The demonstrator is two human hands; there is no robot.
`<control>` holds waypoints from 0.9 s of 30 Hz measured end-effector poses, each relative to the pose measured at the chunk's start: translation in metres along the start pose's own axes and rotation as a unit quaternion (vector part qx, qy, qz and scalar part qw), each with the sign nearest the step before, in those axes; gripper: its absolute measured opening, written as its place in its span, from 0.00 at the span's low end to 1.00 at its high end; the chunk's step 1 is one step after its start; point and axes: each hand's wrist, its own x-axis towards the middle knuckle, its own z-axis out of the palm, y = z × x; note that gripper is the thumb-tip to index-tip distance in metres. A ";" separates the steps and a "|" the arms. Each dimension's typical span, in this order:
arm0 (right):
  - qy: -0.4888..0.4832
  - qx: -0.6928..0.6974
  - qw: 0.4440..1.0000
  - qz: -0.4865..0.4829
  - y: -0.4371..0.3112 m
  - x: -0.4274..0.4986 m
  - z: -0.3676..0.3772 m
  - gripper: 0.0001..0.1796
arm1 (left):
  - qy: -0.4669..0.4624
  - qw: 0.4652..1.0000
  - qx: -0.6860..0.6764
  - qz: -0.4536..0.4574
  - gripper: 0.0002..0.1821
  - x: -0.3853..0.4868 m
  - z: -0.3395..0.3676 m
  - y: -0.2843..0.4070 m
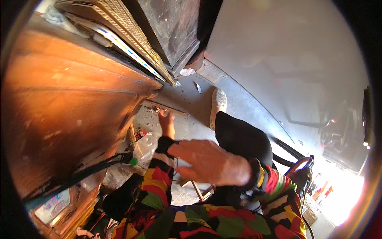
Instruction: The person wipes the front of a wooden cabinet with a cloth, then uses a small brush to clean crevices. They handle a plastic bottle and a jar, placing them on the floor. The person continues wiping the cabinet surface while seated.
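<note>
My left hand (167,122) reaches down towards the concrete floor (206,119), and its blurred fingers hide whether it grips anything. Its fingertips appear just below a thin wooden strip (173,109) lying on the floor. My right hand (206,162) is nearer the camera, palm down, with the thumb apart from the fingers and nothing visible in it. Its fingertips overlap the dark cuff (164,145) of my left sleeve; whether they touch it I cannot tell. Beside my left forearm lies a clear plastic bottle (146,146) with a green cap (134,161).
An orange-brown wooden cabinet (68,98) stands on the left, with corrugated cardboard sheets (131,33) against its far end. A dark cabinet (176,27) stands behind. On the right rises a large grey glossy panel (283,59). My shoe (219,100) rests on the floor among scraps.
</note>
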 end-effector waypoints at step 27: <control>0.394 0.166 0.903 -0.035 -0.044 -0.226 0.131 0.09 | -0.231 0.824 0.501 0.129 0.21 -0.357 -0.189 0.175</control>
